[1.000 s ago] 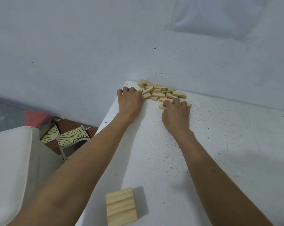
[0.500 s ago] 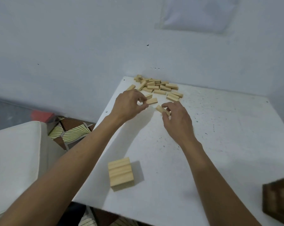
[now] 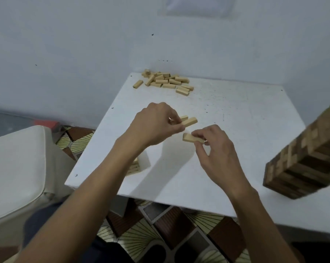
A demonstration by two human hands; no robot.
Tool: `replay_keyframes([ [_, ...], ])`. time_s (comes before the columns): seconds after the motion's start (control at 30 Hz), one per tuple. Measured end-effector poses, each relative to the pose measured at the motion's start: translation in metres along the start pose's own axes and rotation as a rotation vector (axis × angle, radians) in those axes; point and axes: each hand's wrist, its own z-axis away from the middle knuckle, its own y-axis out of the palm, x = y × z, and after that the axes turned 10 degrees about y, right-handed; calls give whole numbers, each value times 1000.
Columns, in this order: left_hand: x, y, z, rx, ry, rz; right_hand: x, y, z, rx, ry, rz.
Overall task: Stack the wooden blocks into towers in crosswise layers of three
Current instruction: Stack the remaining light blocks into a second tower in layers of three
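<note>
Progress is judged partial: tall dark wooden tower built, low pale-wood stack begun, loose pile remaining; pale rectangular blocks are pinched in left hand and right hand.

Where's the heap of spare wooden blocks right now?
In the head view, the loose pile of blocks lies at the far left corner of the white table, close to the wall, well beyond the left hand and right hand.

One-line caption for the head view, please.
Left hand and right hand each pinch light blocks above the white table; loose pile beyond, dark tower at right.
</note>
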Motion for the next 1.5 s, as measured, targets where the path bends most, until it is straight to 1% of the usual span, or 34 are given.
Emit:
replay_keyframes([
  [0.2,-25,47,31,-2,-98,-119,-20,-4,35,83,12,91],
  [0.4,-32,92,40,-8,-55,-210,-40,-5,47,137,59,125],
  [0.53,-31,102,44,-48,-22,-123,-43,-3,49,164,88,151],
  [0.67,-20,106,51,-161,24,-3,-44,2,52,80,99,219],
  [0.73,-14,110,52,-178,24,7,-41,5,54,35,100,219],
  [0.8,-10,113,51,-149,19,-24,-37,8,57,23,106,207],
  [0.93,-9,115,54,-114,5,-62,-35,11,60,88,147,191],
  [1.07,-7,112,58,-87,50,-21,-40,8,56,165,179,182],
  [1.23,1,102,56,-3,82,123,-51,0,52,180,144,178],
  [1.43,4,94,50,176,128,174,-57,-7,43,279,179,100],
  [1.5,5,94,47,193,146,179,-58,-8,41,297,168,86],
])
